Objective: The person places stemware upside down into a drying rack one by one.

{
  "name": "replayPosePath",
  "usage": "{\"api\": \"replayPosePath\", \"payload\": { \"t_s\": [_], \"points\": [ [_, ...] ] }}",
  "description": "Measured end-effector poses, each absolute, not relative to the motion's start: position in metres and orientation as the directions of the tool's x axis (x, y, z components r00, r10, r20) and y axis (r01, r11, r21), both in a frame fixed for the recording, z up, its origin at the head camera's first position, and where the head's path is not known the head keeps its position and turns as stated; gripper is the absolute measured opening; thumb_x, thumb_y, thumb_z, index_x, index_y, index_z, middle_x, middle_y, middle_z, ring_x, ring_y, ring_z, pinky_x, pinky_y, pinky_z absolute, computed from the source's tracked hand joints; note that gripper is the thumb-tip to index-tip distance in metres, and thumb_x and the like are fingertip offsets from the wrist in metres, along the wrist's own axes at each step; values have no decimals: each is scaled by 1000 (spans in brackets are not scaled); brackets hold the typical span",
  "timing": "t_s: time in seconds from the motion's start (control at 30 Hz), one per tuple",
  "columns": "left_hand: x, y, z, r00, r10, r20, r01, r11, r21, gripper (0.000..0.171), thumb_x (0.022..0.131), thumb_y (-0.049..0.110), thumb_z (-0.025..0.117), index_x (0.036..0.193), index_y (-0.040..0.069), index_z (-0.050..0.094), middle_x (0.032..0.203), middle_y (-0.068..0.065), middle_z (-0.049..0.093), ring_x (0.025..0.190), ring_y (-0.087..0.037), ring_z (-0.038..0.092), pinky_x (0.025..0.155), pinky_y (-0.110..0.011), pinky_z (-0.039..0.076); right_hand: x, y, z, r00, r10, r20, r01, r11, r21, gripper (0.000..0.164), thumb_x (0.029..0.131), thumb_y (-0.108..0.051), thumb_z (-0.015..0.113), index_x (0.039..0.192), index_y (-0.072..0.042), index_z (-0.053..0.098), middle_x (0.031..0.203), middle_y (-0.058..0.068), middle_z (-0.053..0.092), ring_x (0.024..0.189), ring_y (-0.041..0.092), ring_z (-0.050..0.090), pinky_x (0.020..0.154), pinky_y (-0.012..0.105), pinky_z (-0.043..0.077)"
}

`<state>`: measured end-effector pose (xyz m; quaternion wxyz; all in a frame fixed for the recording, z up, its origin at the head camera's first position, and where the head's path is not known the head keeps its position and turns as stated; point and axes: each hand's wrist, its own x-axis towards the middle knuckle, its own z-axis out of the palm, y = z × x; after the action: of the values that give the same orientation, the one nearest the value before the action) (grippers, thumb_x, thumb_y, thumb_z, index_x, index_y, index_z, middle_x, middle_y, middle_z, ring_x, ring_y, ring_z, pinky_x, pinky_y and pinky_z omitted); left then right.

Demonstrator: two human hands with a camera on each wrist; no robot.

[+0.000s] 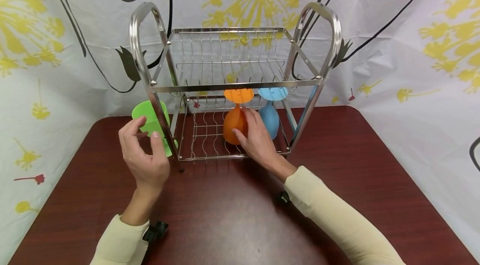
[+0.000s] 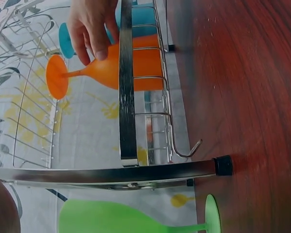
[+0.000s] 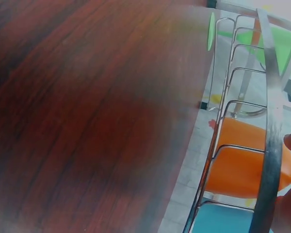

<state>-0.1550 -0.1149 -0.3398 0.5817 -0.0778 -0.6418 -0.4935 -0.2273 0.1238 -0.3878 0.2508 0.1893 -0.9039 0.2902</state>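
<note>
An orange plastic goblet stands upside down on the lower tier of a metal dish rack. My right hand holds its bowl from the right, thumb in front and fingers farther back near the stem. Just right of it, a blue goblet is also upside down, partly behind that hand. A green goblet stands upright on the table beside the rack's left leg. In front of it my left hand is raised, holding nothing, with thumb and fingers spread apart. The left wrist view shows the green goblet outside the rack frame.
The upper tier of the rack overhangs the goblets, with a flat front bar. Curved side handles rise at both ends. Dark red wood table extends in front. Patterned white sheeting hangs behind and at the sides.
</note>
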Motion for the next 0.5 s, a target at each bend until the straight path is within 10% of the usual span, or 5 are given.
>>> {"api": "replayPosePath", "payload": {
  "t_s": [0.5],
  "points": [
    [-170, -137, -364, -372, -460, 806, 585, 558, 589, 43, 83, 16, 58, 121, -4, 60, 117, -23, 57, 106, -30, 53, 86, -26, 43, -217, 132, -379, -777, -184, 602, -523, 722, -453, 62, 92, -26, 67, 143, 0, 41, 143, 17, 44, 132, 28, 43, 106, 42, 42]
  ]
}}
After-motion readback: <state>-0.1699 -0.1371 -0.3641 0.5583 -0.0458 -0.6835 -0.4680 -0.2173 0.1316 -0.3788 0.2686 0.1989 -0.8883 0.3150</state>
